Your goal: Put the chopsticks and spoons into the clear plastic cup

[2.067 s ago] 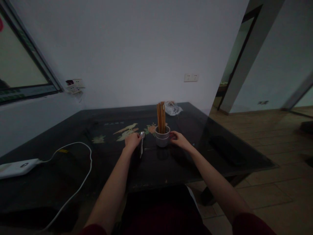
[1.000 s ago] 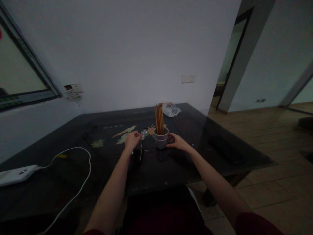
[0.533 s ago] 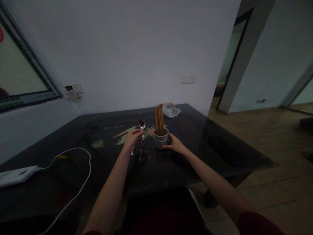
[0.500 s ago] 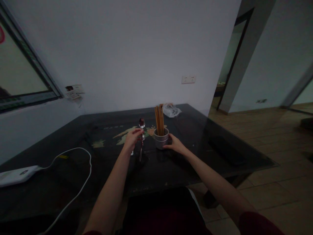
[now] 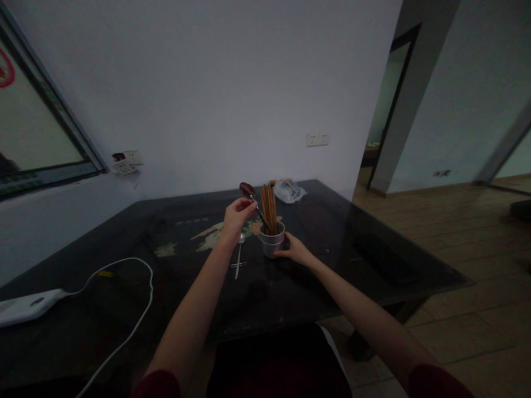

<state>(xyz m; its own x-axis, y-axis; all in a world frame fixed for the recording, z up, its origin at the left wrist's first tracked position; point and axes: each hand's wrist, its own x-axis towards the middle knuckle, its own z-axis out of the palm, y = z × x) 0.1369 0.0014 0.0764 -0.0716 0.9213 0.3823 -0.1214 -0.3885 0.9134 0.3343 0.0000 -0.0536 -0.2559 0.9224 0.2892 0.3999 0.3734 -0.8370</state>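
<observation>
A metal spoon (image 5: 248,190) is pinched in my left hand (image 5: 237,219), bowl up and tilted. Its handle slants down to the right, and the lower end is inside the mouth of a grey cup (image 5: 271,246). Wooden chopsticks (image 5: 269,209) stand upright in that cup. My right hand (image 5: 296,250) grips the cup's right side, thumb near the base and fingers partly behind it. Another spoon (image 5: 238,260) lies on the dark table, below and right of my left hand, its small bowl pointing away from me.
The dark table (image 5: 332,287) meets the wall at the back. Behind the cup lies a clear plastic bag (image 5: 289,190). On the left sits a white power strip (image 5: 31,307), its white cable (image 5: 141,309) curving across the table. A dark flat object (image 5: 385,257) lies at right.
My left hand has raised the spoon and moved it right, bringing its handle end into the cup. The other spoon on the table is now uncovered. My right hand stays on the cup.
</observation>
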